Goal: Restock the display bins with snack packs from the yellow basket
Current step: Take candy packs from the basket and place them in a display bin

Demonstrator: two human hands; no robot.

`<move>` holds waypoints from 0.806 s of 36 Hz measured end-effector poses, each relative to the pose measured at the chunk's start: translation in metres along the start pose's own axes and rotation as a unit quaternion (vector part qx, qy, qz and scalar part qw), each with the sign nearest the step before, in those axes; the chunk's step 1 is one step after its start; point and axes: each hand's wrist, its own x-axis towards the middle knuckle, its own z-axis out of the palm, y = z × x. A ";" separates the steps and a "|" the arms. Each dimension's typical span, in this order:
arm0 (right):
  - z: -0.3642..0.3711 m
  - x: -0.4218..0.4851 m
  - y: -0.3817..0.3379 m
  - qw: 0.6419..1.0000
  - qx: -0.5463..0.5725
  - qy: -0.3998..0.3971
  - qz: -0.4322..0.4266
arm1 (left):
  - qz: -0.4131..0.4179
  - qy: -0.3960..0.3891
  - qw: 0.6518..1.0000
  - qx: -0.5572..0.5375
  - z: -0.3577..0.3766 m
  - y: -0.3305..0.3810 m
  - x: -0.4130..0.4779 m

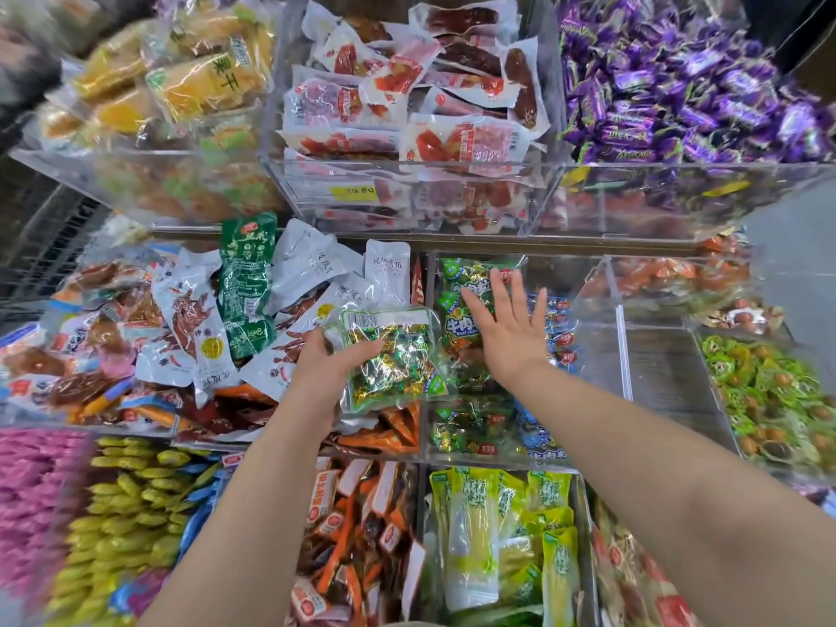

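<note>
My left hand [332, 359] grips a clear snack pack [391, 359] of small green and gold wrapped pieces, held just above the divider between two bins. My right hand [511, 330] is spread flat, fingers straight, pressing on the green beef-cube packs [457, 310] lying in the clear middle bin [601, 350]. The right part of that bin shows its bare bottom. The yellow basket is out of view.
Clear acrylic bins surround the spot: white and green pouches [246, 282] at left, red sausage packs [407, 97] above, purple candies [678, 83] upper right, green-ringed snacks [769, 400] at right, yellow-green pickle packs [502, 536] below.
</note>
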 end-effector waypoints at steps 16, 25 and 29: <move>-0.011 -0.001 0.013 0.989 0.114 -0.075 -0.051 | 0.009 -0.020 0.997 0.070 0.007 0.010 -0.007; -0.049 -0.057 0.015 0.875 0.453 0.167 0.021 | -0.022 -0.081 0.996 0.003 0.034 0.019 -0.023; -0.047 -0.080 0.026 0.924 0.347 0.163 0.020 | -0.051 -0.094 0.994 -0.010 0.047 0.019 -0.027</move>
